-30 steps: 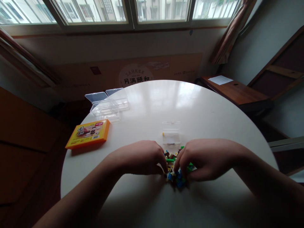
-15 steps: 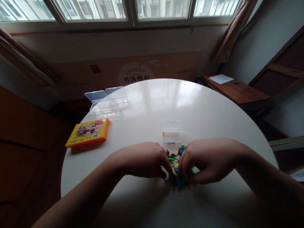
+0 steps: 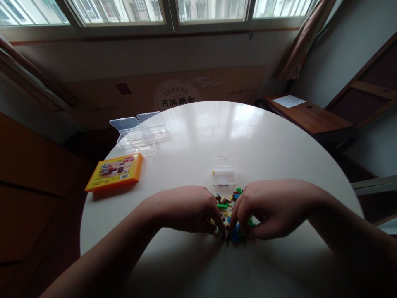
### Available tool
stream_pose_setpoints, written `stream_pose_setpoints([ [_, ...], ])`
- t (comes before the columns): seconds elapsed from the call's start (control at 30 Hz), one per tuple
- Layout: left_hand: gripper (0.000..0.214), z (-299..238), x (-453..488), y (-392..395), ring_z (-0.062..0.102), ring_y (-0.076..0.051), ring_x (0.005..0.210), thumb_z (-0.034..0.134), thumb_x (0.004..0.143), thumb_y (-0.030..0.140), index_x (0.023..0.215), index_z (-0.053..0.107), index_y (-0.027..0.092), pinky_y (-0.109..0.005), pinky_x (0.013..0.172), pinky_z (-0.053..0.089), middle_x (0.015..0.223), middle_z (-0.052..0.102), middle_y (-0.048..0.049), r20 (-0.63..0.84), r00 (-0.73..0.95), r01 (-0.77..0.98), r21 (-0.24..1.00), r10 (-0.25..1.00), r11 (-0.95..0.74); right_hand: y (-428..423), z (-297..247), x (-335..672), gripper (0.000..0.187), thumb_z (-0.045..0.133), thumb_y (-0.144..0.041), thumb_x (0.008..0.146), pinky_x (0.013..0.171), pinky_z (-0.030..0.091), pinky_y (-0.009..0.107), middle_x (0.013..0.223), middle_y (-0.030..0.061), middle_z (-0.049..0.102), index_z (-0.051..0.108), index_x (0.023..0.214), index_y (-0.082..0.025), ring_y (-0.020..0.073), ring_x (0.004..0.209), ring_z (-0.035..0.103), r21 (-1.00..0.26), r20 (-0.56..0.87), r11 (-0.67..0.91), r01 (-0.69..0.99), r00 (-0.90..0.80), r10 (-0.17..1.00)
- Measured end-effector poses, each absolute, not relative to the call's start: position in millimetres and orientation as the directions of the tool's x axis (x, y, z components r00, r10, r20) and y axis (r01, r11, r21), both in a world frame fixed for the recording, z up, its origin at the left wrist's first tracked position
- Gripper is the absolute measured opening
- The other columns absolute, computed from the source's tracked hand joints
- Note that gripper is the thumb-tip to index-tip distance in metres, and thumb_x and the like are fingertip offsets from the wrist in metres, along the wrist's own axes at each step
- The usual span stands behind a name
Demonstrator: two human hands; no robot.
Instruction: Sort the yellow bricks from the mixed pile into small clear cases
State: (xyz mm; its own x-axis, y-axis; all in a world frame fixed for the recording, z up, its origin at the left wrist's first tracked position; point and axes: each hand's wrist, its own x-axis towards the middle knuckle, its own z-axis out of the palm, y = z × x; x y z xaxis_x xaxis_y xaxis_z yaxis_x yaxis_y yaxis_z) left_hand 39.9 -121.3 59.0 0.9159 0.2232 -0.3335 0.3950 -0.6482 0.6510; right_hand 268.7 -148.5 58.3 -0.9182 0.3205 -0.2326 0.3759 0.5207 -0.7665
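A loose pile of small building bricks (image 3: 225, 203), in green, blue, brown, yellow and white, lies on the white round table (image 3: 192, 161) near its front. My left hand (image 3: 189, 209) bends down over the left side of the pile, its index finger stretched in among the bricks and its other fingers partly hidden. On the right side my right hand (image 3: 269, 209) reaches into the pile, thumb and fingers apart, touching the bricks. I see nothing gripped in either hand. Just behind the pile sits a small clear plastic box (image 3: 223, 178) with its lid folded back.
Clear plastic boxes (image 3: 136, 138) with raised lids stand at the table's back left. In front of them lies an orange and yellow game box (image 3: 114, 171). Beyond the table, a brown wooden desk (image 3: 316, 118) holds white paper (image 3: 289, 101) at the right.
My left index finger has shifted slightly, and some bricks near the fingertips have moved. The right hand's fingers have edged a little left. The boxes stay where they were.
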Motion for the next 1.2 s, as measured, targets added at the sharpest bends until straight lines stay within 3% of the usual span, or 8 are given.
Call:
stream_pose_setpoints([
  [0.43, 0.033, 56.5, 37.7, -119.6, 0.068, -0.013, 0.076, 0.07, 0.077, 0.012, 0.103, 0.077, 0.032, -0.019, 0.072, 0.048, 0.095, 0.077, 0.0016, -0.302, 0.917, 0.397, 0.638, 0.26, -0.66, -148.6, 57.1, 271.2, 0.033, 0.061, -0.006, 0.075, 0.071, 0.049, 0.023, 0.096, 0.0006, 0.076, 0.077, 0.098, -0.025, 0.0161, 0.079, 0.068, -0.77, -0.225, 0.513, 0.38, -0.913, 0.34],
  [0.6, 0.03, 59.1, 37.0, -118.1, 0.067, -0.012, 0.078, 0.07, 0.079, 0.011, 0.101, 0.077, 0.03, -0.018, 0.072, 0.047, 0.097, 0.077, 0.0023, -0.277, 0.926, 0.378, 0.64, 0.257, -0.669, -146.0, 66.1, 275.3, 0.032, 0.058, -0.003, 0.075, 0.068, 0.047, 0.02, 0.095, 0.0022, 0.075, 0.075, 0.097, -0.02, 0.0128, 0.076, 0.065, -0.767, -0.215, 0.507, 0.394, -0.901, 0.376],
  [0.73, 0.032, 62.6, 41.5, -121.0, 0.068, -0.014, 0.086, 0.068, 0.079, 0.008, 0.103, 0.077, 0.029, -0.019, 0.077, 0.048, 0.102, 0.076, 0.0004, -0.252, 0.934, 0.358, 0.622, 0.254, -0.697, -140.6, 69.9, 281.8, 0.022, 0.058, -0.008, 0.082, 0.062, 0.045, 0.02, 0.084, 0.0031, 0.073, 0.074, 0.095, -0.016, 0.0103, 0.066, 0.059, -0.758, -0.131, 0.524, 0.389, -0.877, 0.462],
  [0.93, 0.026, 64.1, 44.3, -127.8, 0.067, -0.013, 0.074, 0.07, 0.079, 0.012, 0.098, 0.077, 0.028, -0.019, 0.069, 0.047, 0.088, 0.075, 0.0013, -0.285, 0.921, 0.387, 0.576, 0.266, -0.72, -131.0, 64.7, 287.5, 0.014, 0.06, -0.017, 0.086, 0.058, 0.043, 0.02, 0.079, 0.003, 0.07, 0.072, 0.093, -0.015, 0.0095, 0.061, 0.056, -0.719, 0.015, 0.547, 0.428, -0.778, 0.628],
  [1.2, 0.029, 61.8, 41.9, -121.9, 0.067, -0.011, 0.076, 0.066, 0.082, 0.009, 0.099, 0.078, 0.029, -0.018, 0.069, 0.046, 0.093, 0.076, 0.0014, -0.222, 0.936, 0.353, 0.606, 0.274, -0.713, -128.1, 59.5, 287.2, 0.014, 0.059, -0.017, 0.087, 0.062, 0.044, 0.022, 0.08, 0.0015, 0.072, 0.072, 0.091, -0.018, 0.0116, 0.068, 0.062, -0.636, -0.034, 0.556, 0.534, -0.74, 0.671],
])
